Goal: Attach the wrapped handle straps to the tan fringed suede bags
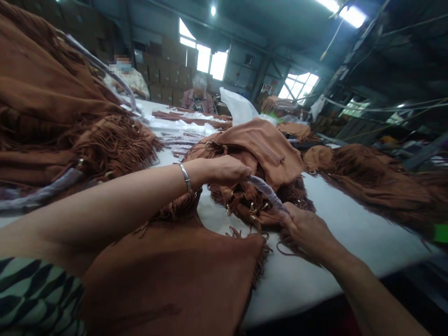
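Between my two hands stretches a bag handle (266, 190) in a clear plastic wrap, bent in a slight arc. My left hand (227, 169) is closed around its far-left end, and a silver bangle sits on that wrist. At its right end my right hand (303, 228) has the fingers wrapped round it. Below my arms lies a brown suede-like fringed bag (175, 275), flat, with a curved cut-out at its top. Just behind the handle is a heap of brown bag pieces (269, 149) with a zip, gold-coloured metal fittings and fringe.
More fringed brown bags are piled high at the left (42, 88) and along the right (378, 182). Wrapped strips (182, 140) lie farther back on the white table (297, 284). Two people (131, 81) are at the far side, before stacked cartons (168, 70).
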`<state>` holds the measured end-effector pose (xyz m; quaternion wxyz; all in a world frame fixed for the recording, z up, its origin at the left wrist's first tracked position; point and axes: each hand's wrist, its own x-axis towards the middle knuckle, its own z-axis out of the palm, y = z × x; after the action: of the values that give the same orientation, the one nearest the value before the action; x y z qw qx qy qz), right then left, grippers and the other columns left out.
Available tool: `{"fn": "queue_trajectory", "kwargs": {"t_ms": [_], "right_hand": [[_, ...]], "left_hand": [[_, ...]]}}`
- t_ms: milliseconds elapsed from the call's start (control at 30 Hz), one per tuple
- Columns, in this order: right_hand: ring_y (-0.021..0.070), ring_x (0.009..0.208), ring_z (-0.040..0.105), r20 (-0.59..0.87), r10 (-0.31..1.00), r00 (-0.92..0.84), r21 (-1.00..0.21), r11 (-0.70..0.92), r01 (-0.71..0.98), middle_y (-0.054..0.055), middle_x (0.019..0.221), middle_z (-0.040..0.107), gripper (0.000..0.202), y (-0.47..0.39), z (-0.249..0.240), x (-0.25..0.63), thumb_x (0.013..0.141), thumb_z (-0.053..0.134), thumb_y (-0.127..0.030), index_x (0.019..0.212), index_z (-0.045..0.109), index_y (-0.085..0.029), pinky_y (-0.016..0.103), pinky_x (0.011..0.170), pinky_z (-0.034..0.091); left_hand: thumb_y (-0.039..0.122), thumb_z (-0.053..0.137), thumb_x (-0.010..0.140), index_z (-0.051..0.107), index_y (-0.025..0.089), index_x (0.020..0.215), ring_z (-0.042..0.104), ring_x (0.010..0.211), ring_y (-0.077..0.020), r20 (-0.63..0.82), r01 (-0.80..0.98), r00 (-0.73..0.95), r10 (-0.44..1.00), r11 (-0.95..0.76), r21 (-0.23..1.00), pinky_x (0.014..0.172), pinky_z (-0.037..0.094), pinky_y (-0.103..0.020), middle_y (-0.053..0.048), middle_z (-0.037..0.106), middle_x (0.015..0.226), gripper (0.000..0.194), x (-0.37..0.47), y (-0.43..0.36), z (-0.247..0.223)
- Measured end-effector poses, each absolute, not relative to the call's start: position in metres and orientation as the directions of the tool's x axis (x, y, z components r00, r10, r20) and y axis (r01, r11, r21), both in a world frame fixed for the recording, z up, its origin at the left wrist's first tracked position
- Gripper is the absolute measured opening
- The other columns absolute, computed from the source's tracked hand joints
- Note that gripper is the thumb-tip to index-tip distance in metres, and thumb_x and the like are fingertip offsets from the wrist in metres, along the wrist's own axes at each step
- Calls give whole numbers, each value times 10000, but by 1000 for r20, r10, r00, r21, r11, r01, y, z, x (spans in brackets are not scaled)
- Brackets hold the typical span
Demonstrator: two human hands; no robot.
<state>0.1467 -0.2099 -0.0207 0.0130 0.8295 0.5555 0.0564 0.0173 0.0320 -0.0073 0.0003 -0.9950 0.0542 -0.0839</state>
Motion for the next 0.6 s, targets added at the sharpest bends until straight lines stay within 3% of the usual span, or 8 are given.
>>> {"fn": "queue_trajectory", "kwargs": {"t_ms": [167, 433, 533, 600], "right_hand": [[246, 737, 640, 96, 954, 283, 130, -294, 947, 94, 804, 676, 223, -182, 1, 161, 928, 359, -269, 884, 566, -195, 294, 594, 377], [236, 764, 635, 58, 992, 116, 125, -122, 985, 110, 825, 683, 257, -164, 4, 165, 920, 337, -243, 919, 587, -183, 311, 654, 416], [213, 694, 613, 69, 990, 120, 15, -122, 992, 71, 755, 661, 233, -168, 3, 172, 909, 359, -279, 834, 567, -208, 300, 629, 421], [193, 616, 560, 68, 979, 193, -183, -178, 967, 36, 661, 608, 189, -169, 3, 174, 868, 437, -311, 744, 548, -220, 286, 577, 395]], "left_hand": [[167, 423, 853, 575, 168, 889, 457, 600, -112, 212, -160, 964, -160, -987, -21, 524, 262, -256, -33, 617, 806, 157, 16, 19, -4], [236, 443, 858, 597, 178, 865, 464, 590, -122, 200, -2, 980, -2, -1000, 1, 533, 268, -260, -36, 606, 766, 164, -7, 59, -3], [273, 438, 874, 586, 175, 841, 481, 621, -124, 218, 82, 972, 91, -995, 47, 568, 309, -249, -32, 601, 759, 181, -24, 79, -13], [314, 415, 895, 579, 178, 838, 498, 645, -119, 229, 133, 961, 153, -986, 101, 587, 339, -232, -20, 607, 775, 221, -33, 86, -22]]}}
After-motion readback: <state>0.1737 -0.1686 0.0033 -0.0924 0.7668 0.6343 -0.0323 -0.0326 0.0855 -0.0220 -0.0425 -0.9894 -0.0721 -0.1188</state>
